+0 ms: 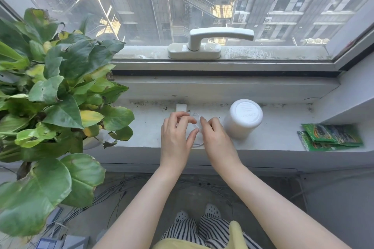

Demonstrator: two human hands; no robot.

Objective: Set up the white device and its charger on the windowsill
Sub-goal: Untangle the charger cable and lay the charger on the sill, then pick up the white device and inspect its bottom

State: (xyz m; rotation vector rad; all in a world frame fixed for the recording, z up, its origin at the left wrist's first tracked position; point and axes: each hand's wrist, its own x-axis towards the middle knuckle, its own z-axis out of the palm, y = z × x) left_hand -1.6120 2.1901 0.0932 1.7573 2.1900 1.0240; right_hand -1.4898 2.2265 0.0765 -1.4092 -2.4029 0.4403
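Right now both hands work at the centre of the frame over the pale grey windowsill [273, 137]. The left hand [176, 133] curls its fingers near the small white block-shaped charger [180, 107], and the right hand [214, 135] pinches the thin white cable [197, 122] that loops between them; whether the left hand grips the cable too I cannot tell. The white cylindrical plastic device [242, 118] stands upright just right of the right hand, untouched.

A tug on the cable may drag the charger off the sill's front edge. A careless right wrist could knock the device over. The broad-leaved green potted plant [60, 97] at the left crowds any move that way.
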